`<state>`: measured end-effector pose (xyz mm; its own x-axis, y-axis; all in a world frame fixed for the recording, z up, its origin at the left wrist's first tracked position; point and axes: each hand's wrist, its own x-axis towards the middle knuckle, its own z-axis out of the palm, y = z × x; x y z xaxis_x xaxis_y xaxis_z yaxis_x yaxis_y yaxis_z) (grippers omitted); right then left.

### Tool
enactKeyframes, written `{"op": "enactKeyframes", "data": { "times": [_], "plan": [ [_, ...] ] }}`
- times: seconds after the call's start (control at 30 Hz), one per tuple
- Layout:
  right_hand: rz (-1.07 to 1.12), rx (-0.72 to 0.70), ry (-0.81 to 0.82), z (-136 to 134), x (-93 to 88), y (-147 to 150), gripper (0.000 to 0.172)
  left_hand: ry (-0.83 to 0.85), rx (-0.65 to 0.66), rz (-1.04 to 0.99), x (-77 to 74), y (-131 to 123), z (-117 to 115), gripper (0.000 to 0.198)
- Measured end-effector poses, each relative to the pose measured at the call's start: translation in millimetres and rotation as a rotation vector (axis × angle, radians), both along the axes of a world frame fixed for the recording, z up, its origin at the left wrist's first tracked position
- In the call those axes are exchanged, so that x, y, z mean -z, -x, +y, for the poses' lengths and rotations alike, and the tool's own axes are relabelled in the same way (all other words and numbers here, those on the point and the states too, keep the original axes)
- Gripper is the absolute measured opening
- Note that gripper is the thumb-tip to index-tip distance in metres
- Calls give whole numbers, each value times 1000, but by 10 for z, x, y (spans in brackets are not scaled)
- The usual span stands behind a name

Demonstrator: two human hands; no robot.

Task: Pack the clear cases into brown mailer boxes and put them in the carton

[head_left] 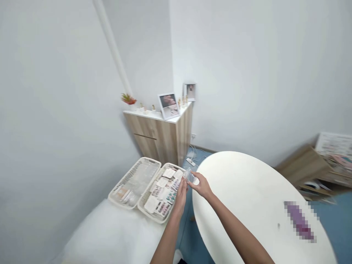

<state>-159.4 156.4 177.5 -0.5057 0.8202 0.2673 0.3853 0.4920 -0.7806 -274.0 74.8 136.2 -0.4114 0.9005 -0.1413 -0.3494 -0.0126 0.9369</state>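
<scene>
White walls [247,66] met at a corner behind a wooden cabinet [156,137]. An open plastic case [144,190] of packets rested on a white-covered bench [110,231]. Just past the case's right corner, a clear bottle [189,176] was pinched by the right hand [202,186] between thumb and fingers; the left hand [180,196] was raised against it, its grip unclear. A white oval table [247,198] stood beside them, with a pixelated purple item [299,222] near its right edge.
</scene>
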Motion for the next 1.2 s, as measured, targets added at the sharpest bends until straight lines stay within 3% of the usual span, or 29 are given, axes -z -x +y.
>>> {"op": "enactKeyframes", "data": {
  "times": [0.13,0.3,0.4,0.5,0.67,0.8,0.9,1.07,1.2],
  "plan": [
    [30,103,143,-260,19,-1074,52,-5,208,-279,-33,-1005,106,65],
    [60,263,324,-614,192,-2291,46,99,357,-341,39,-2192,-5,64],
    [111,345,383,-814,285,-2847,45,165,385,-316,85,-2738,-109,65],
    [185,410,448,-973,344,-3218,47,213,460,-277,126,-3081,-190,67],
    [364,392,617,-1081,388,-3563,54,300,568,-273,232,-3250,-212,65],
    [471,341,853,-1029,529,-3751,51,395,660,-353,353,-3150,-100,60],
    [443,422,982,-913,747,-3821,46,467,710,-379,474,-2995,15,59],
    [373,616,965,-648,1146,-3775,36,591,609,-254,730,-2716,109,58],
    [292,662,936,-535,1383,-3731,28,626,473,-53,893,-2568,76,54]
  ]
}}
